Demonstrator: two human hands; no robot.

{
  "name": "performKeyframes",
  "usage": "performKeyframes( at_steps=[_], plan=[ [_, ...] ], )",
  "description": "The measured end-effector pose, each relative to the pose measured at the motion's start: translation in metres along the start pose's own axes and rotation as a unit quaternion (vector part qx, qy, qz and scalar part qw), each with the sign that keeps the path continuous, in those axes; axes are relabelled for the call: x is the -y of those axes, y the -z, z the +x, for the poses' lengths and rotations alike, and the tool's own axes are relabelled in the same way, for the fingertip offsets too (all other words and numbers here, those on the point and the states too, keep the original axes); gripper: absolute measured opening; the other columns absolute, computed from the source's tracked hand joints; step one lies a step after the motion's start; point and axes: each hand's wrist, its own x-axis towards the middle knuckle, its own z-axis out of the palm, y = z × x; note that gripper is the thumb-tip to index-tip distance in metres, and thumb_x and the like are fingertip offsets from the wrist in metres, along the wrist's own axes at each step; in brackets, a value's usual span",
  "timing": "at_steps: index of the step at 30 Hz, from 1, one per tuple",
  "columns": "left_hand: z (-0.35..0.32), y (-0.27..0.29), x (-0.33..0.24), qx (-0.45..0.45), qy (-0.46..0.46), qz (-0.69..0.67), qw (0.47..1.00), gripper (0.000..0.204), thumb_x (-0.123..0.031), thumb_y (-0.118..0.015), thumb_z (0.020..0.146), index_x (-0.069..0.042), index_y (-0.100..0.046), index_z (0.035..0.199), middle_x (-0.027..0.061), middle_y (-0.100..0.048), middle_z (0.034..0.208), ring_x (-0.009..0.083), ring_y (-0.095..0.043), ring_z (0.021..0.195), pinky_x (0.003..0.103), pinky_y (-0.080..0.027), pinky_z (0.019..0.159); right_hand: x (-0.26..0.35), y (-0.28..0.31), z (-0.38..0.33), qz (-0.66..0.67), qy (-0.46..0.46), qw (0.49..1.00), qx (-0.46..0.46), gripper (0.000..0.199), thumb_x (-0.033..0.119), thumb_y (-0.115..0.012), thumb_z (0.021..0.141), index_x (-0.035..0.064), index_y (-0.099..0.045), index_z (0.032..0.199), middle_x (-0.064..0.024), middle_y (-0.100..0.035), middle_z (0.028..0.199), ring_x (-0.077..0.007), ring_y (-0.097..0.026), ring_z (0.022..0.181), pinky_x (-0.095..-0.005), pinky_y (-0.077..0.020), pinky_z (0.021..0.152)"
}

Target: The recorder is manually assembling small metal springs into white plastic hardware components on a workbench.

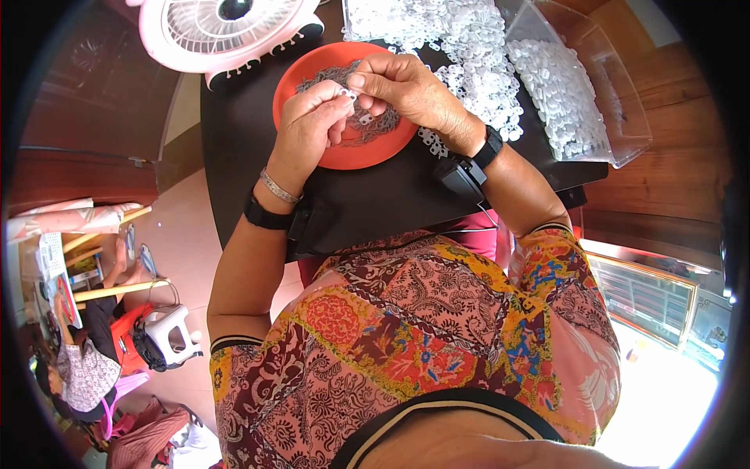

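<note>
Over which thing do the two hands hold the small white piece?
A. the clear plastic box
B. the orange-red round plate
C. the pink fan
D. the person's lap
B: the left hand and the right hand meet around the small white piece directly above the orange-red round plate, which holds a heap of small grey parts; the fan and the box lie further away on the black table.

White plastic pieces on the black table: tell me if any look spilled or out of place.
Yes. A loose heap of white plastic pieces spreads over the black table beside the clear bin, reaching the right hand. Nothing looks damaged.
</note>
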Motion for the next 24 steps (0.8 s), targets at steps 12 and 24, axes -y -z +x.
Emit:
performKeyframes(
  at_steps=[12, 24],
  plan=[
    [0.0006, -0.0003, -0.0008, 0.005, 0.006, 0.004, 1.000, 0.018, -0.017, -0.052, 0.088, -0.003, -0.056, 0.077, -0.0022, -0.048, 0.060, 0.0047, -0.042, 0.049, 0.020, -0.032, 0.044, -0.0001, -0.0017, 0.0003, 0.000, 0.003, 1.000, 0.005, 0.026, 0.027, -0.056, 0.094, 0.0043, -0.064, 0.085, 0.0022, -0.056, 0.067, -0.0039, -0.050, 0.060, -0.0190, -0.0431, 0.055],
    [0.0021, 0.0028, 0.0014, 0.008, 0.015, 0.012, 1.000, 0.020, -0.019, -0.053, 0.088, -0.003, -0.058, 0.078, -0.0017, -0.049, 0.060, 0.0054, -0.043, 0.050, 0.020, -0.032, 0.045, 0.0031, -0.0040, -0.0011, -0.029, -0.010, 0.999, 0.008, 0.026, 0.026, -0.053, 0.096, 0.0049, -0.060, 0.081, 0.0039, -0.049, 0.063, -0.0039, -0.046, 0.059, -0.0196, -0.0395, 0.055]
  ],
)
